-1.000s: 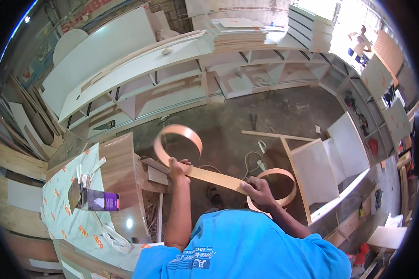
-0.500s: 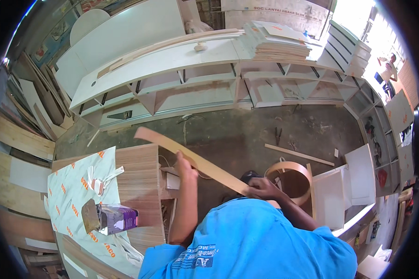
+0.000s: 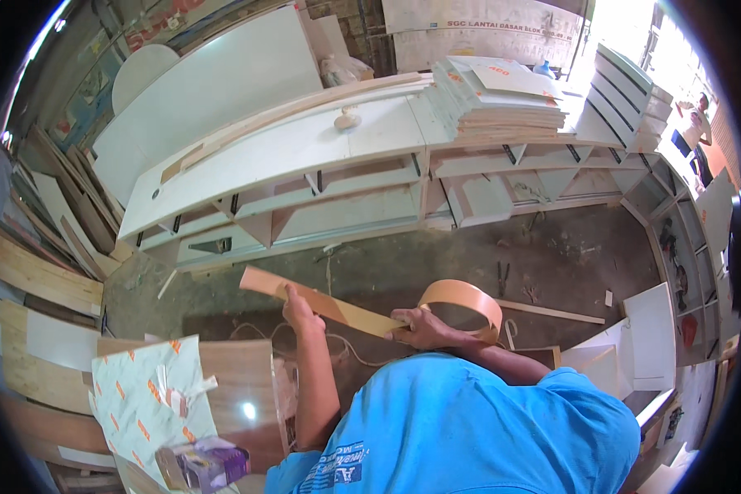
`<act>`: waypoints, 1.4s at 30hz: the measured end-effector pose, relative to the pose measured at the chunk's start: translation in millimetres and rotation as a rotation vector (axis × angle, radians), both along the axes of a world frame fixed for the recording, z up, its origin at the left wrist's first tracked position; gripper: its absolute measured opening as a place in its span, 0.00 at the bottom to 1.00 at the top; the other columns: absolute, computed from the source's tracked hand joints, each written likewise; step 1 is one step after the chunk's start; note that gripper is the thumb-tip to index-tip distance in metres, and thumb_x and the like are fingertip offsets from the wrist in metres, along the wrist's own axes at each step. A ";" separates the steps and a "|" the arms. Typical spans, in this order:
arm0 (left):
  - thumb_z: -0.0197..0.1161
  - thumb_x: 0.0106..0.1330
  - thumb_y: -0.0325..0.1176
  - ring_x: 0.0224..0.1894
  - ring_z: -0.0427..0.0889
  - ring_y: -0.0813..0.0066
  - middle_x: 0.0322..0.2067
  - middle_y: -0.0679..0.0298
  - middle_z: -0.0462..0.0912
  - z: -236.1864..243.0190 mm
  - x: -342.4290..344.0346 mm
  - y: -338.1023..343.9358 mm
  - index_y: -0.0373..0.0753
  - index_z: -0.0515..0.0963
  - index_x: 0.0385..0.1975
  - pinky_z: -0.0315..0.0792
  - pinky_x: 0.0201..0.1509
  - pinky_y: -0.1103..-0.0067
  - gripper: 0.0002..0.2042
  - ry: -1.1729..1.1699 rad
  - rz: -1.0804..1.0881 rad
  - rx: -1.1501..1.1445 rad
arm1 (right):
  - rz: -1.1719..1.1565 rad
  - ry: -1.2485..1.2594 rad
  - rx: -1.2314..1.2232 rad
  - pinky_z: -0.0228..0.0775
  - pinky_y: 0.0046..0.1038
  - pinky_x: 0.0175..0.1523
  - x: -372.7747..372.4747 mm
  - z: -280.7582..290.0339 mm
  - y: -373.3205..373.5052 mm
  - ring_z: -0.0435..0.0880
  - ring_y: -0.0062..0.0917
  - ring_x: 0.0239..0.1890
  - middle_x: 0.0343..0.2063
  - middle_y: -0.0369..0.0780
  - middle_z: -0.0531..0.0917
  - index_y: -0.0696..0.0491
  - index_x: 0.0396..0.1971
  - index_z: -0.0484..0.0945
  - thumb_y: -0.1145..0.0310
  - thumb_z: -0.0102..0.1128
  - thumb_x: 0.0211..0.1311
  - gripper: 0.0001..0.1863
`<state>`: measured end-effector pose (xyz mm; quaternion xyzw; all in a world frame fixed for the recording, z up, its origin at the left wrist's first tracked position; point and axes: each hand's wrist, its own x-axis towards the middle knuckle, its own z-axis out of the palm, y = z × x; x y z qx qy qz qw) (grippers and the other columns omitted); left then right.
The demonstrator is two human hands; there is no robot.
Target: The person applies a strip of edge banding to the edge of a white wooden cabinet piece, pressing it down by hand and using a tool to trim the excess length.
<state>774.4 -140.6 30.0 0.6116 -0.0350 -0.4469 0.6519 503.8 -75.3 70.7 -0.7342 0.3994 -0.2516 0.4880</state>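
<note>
A tan strip of edge banding (image 3: 344, 311) stretches between my hands, its free end pointing to the far left. My left hand (image 3: 300, 313) is closed on the strip near that end, thumb along it. Farther right, my right hand (image 3: 424, 329) grips the same strip where it meets the loose coil (image 3: 463, 290). The coil loops out beyond my right hand, standing on its edge.
At my left stands a wood-grain cabinet (image 3: 243, 362) with a patterned sheet (image 3: 144, 383) and a purple box (image 3: 214, 463) on top. A long white cabinet (image 3: 280, 123) runs across the back. A wooden strip (image 3: 552, 312) and pliers (image 3: 502, 277) lie on the floor.
My right hand and the coil have moved left and closer to my left hand. The strip between the hands is shorter. The view has shifted, so the cabinet at left sits lower.
</note>
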 end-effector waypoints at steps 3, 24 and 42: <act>0.55 0.68 0.56 0.40 0.78 0.62 0.40 0.58 0.75 12.7 -10.0 -68.1 0.38 0.69 0.53 0.75 0.40 0.65 0.27 0.070 0.038 -0.029 | -0.001 0.055 -0.078 0.67 0.37 0.28 -23.3 6.6 -66.0 0.77 0.36 0.21 0.18 0.47 0.77 0.56 0.34 0.77 0.55 0.64 0.61 0.17; 0.56 0.69 0.54 0.28 0.75 0.77 0.25 0.67 0.75 -0.4 -70.7 -347.6 0.40 0.75 0.34 0.68 0.29 0.77 0.20 0.058 -0.249 0.033 | 0.045 -0.139 0.410 0.70 0.23 0.32 -0.1 -16.5 -371.7 0.76 0.15 0.25 0.24 0.34 0.78 0.58 0.46 0.75 0.62 0.58 0.67 0.16; 0.51 0.70 0.50 0.12 0.59 0.72 0.08 0.70 0.58 37.0 14.1 -531.3 0.48 0.63 0.10 0.61 0.22 0.73 0.25 0.427 -0.803 -0.063 | 0.094 0.076 -0.247 0.74 0.39 0.44 55.0 -50.9 -561.4 0.83 0.44 0.40 0.38 0.50 0.83 0.51 0.51 0.77 0.62 0.61 0.58 0.20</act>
